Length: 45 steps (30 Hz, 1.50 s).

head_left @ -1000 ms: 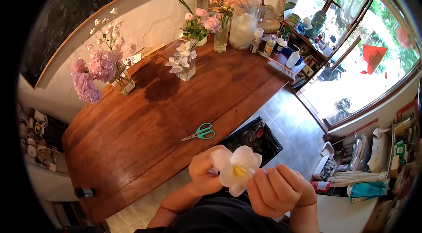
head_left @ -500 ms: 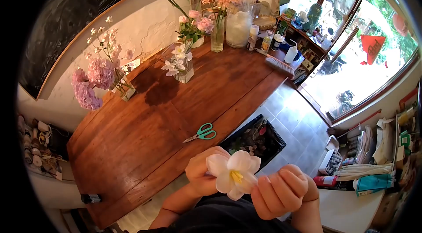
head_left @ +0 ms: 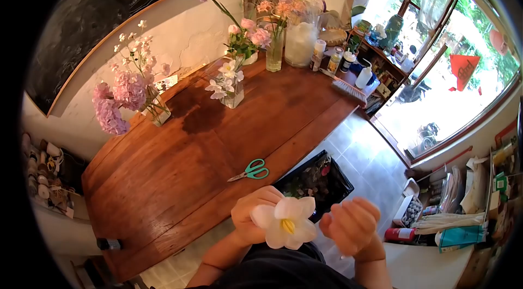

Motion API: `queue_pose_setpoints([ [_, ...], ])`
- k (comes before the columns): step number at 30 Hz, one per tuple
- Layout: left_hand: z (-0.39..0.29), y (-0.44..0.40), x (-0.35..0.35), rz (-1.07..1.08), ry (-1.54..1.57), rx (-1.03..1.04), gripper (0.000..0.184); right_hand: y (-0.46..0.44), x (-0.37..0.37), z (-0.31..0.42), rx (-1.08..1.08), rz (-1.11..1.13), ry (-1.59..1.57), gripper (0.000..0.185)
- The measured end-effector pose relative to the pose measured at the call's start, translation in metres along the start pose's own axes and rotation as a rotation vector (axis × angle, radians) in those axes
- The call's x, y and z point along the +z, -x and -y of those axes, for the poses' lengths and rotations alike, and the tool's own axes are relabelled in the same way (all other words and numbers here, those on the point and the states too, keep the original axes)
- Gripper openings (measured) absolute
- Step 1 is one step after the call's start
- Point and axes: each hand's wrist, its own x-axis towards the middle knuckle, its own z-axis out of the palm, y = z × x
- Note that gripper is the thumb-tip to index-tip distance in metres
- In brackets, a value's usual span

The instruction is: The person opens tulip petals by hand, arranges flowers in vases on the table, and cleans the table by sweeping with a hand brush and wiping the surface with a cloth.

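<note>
A white flower (head_left: 287, 222) with a yellow centre faces up toward me in front of my dark top. Behind its petals my left hand (head_left: 251, 214) is closed around its lower part, and the stem is hidden. To the right of the petals, a small gap away, my right hand (head_left: 351, 227) is raised with its fingers curled. It is slightly blurred, and I cannot make out what lies inside it. Scissors with teal handles (head_left: 255, 169) rest on the wooden table (head_left: 163, 191) beyond my hands.
Under the table's right edge stands a black bin (head_left: 340, 185) with plant scraps. Pink hydrangeas (head_left: 129, 92), a glass vase (head_left: 234, 95) of white flowers and pink roses (head_left: 256, 34) line the wall side. A brush (head_left: 350, 91) lies at the far end near several bottles.
My right hand has come away from the petals and drawn to the right. The flower has shifted slightly left, still in my left hand. The view has tilted a little.
</note>
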Motion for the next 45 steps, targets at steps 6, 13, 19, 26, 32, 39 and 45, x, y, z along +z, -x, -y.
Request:
queue_pose_setpoints([
  [6,0.018,-0.004,-0.008,0.09,0.029,-0.013,0.027,0.08,0.077,0.02,0.578,0.209,-0.598,0.031],
  [13,0.023,0.001,-0.011,0.14,-0.06,-0.105,0.03,0.118,0.134,0.035,0.587,0.168,-0.825,0.024],
  [19,0.039,0.045,-0.041,0.183,-0.906,-0.224,0.03,0.095,0.155,0.027,0.406,0.097,-0.837,0.015],
  [26,-0.01,0.022,-0.105,-0.146,-0.877,-0.223,0.013,0.08,0.175,0.05,0.564,0.282,-0.953,0.016],
  [32,-0.037,-0.106,-0.214,-0.438,-1.073,-0.023,0.01,0.143,0.192,0.039,0.665,0.44,-0.778,0.01],
  [39,0.102,-0.205,-0.33,-0.32,-0.88,0.072,0.011,0.194,0.167,0.043,0.919,0.721,-0.385,0.009],
  [45,0.253,-0.216,-0.392,-0.262,-0.704,-0.117,0.014,0.21,0.149,0.084,1.297,0.712,-0.139,0.01],
])
